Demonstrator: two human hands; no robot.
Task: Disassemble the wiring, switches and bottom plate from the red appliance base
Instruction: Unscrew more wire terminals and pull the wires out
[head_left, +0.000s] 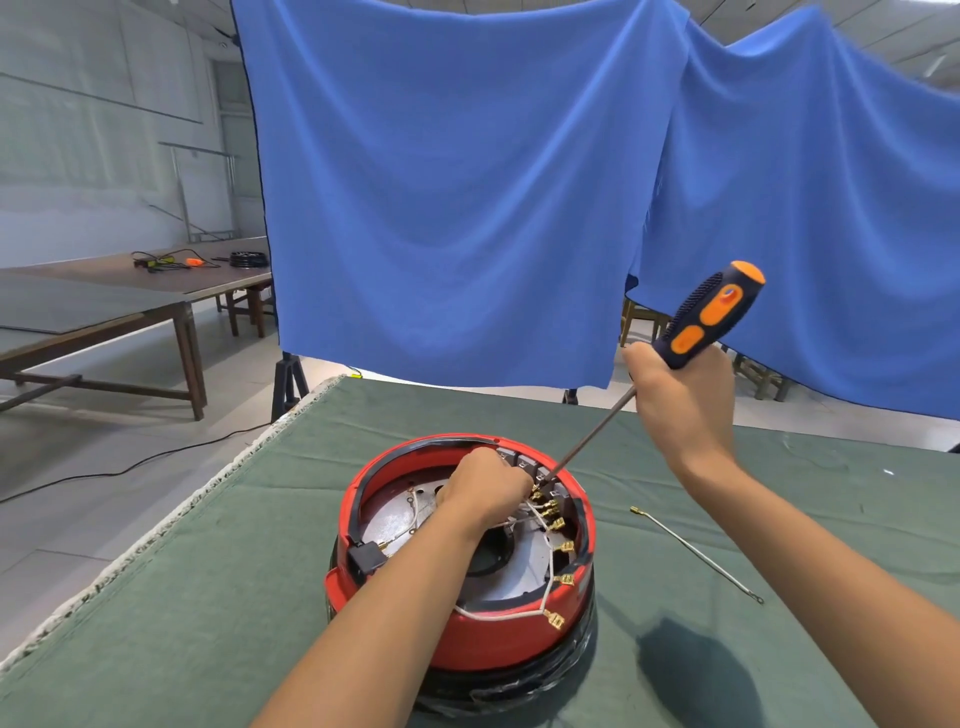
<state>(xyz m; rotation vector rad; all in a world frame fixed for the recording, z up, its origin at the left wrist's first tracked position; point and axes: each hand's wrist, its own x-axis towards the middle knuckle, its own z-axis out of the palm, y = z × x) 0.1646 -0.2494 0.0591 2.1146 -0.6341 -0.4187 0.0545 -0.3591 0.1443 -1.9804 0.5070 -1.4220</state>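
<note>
While the right hand gripped the screwdriver at the brass terminals, the left hand pinched wires there; a slipping tip risked stabbing its fingers.

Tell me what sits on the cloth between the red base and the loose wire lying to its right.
Nothing: in the head view the green cloth is bare between the red base and the loose wire.

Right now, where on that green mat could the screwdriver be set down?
Bare green mat lies left of the red base, up to the frayed edge, and behind it toward the blue cloth. Right is tighter: a loose wire lies there.
</note>
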